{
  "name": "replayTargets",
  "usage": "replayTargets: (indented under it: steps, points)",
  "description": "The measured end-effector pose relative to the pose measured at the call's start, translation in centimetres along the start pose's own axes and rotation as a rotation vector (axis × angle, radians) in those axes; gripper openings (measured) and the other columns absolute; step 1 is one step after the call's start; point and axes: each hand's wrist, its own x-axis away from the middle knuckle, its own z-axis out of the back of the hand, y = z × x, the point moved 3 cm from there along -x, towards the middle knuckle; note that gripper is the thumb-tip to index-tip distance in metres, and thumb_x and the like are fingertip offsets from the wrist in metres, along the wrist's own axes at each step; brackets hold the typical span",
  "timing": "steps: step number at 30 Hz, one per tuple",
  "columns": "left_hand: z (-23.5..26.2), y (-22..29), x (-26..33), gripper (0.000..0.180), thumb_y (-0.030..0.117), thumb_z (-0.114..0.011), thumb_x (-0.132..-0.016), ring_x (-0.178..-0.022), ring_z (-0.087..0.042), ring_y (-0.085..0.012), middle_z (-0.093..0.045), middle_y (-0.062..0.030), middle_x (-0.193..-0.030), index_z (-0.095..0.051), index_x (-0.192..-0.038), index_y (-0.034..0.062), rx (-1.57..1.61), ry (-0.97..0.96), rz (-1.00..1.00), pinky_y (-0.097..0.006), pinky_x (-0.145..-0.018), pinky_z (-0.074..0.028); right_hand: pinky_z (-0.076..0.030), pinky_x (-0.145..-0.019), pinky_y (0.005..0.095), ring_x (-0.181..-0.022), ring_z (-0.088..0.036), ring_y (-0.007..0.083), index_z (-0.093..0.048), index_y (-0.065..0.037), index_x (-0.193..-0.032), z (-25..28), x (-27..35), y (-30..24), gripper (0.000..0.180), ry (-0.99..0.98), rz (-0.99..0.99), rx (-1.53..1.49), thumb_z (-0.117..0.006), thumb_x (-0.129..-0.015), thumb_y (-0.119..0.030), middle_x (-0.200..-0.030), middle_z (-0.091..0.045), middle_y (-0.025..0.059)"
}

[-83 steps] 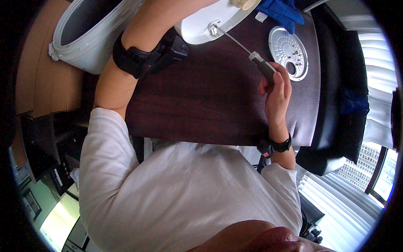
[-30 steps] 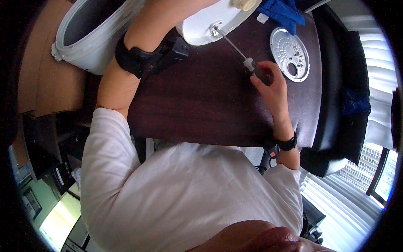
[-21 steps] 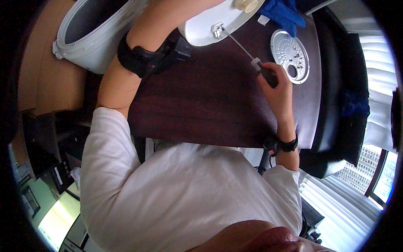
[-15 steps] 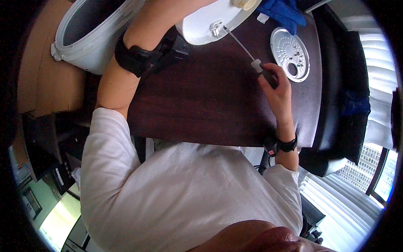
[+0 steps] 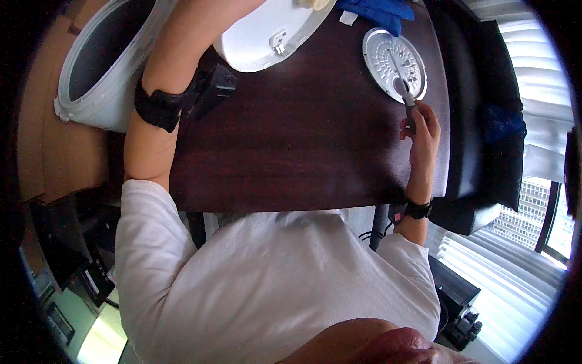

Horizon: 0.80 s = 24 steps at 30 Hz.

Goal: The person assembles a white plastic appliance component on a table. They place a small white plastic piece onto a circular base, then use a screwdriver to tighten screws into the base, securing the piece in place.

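My right hand (image 5: 425,138) is closed around the dark handle of a screwdriver (image 5: 410,110). Its thin shaft points away from me, over a round silver plate (image 5: 377,62) with many small marks and one larger hole. Whether the tip touches the plate I cannot tell. At the top stands a white oval lid (image 5: 251,43) with a small metal-and-white fitting (image 5: 278,41) near its edge. My left forearm reaches past the lid's left side and leaves the picture at the top, so my left hand is out of sight.
A large white tub (image 5: 100,112) with a dark inside stands at the left, beside brown cardboard (image 5: 76,155). A blue cloth (image 5: 382,11) lies beyond the silver plate on the dark wooden table (image 5: 291,139). A black seat (image 5: 479,121) is at the right.
My right hand has drawn the screwdriver away from the lid's fitting and swung it right, over the silver plate. The whole view has shifted slightly.
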Motion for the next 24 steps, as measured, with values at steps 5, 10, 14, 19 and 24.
replayTargets:
  steps: [5, 10, 14, 19, 24]
  points:
    - [0.2, 0.0, 0.1, 0.017, 0.005, -0.047, -0.082, -0.086, -0.058, -0.0402, -0.059, -0.0250, -0.086, -0.049, -0.098, -0.0005, -0.003, -0.021, 0.061, -0.043, -0.071, -0.046, -0.040, -0.042, 0.0220, -0.056, -0.053, 0.0106, -0.053, 0.003, -0.107, -0.7, 0.5, -0.4, 0.025, 0.027, 0.045, 0.051, -0.053, -0.088, -0.013, -0.075, -0.053, 0.0053]
    - [0.7, 1.6, 0.4, 0.017, 0.005, -0.046, -0.083, -0.088, -0.059, -0.0384, -0.060, -0.0244, -0.089, -0.049, -0.099, -0.0015, 0.016, -0.036, 0.082, -0.042, -0.074, -0.046, -0.035, -0.039, 0.0211, -0.051, -0.048, 0.0085, -0.053, 0.002, -0.106, -0.7, 0.9, 0.2, 0.023, 0.019, 0.032, 0.070, -0.052, -0.089, -0.013, -0.072, -0.051, 0.0044]
    - [0.6, 0.7, 0.2, 0.017, 0.005, -0.045, -0.084, -0.088, -0.059, -0.0371, -0.060, -0.0238, -0.089, -0.049, -0.100, -0.0018, 0.012, -0.064, 0.107, -0.041, -0.074, -0.046, -0.036, -0.040, 0.0209, -0.050, -0.048, 0.0068, -0.053, 0.000, -0.104, -1.3, 1.0, -0.6, 0.019, 0.018, -0.069, -0.039, -0.054, -0.087, -0.008, -0.072, -0.053, 0.0038]
    - [0.6, 0.9, 0.2, 0.017, 0.004, -0.045, -0.084, -0.087, -0.059, -0.0367, -0.060, -0.0234, -0.088, -0.049, -0.099, -0.0015, 0.027, -0.069, 0.113, -0.040, -0.073, -0.046, -0.036, -0.039, 0.0209, -0.049, -0.048, 0.0061, -0.053, 0.000, -0.104, -1.3, 1.0, -0.2, 0.019, 0.010, 0.014, 0.008, -0.053, -0.087, -0.009, -0.069, -0.053, 0.0030]
    - [0.6, 0.8, 0.3, 0.017, 0.003, -0.045, -0.083, -0.087, -0.059, -0.0370, -0.060, -0.0233, -0.087, -0.049, -0.099, -0.0016, 0.034, -0.061, 0.089, -0.041, -0.073, -0.046, -0.034, -0.038, 0.0208, -0.050, -0.047, 0.0081, -0.053, 0.001, -0.107, -0.9, 1.0, -0.4, 0.024, 0.005, -0.023, 0.053, -0.053, -0.088, -0.014, -0.071, -0.050, 0.0034]
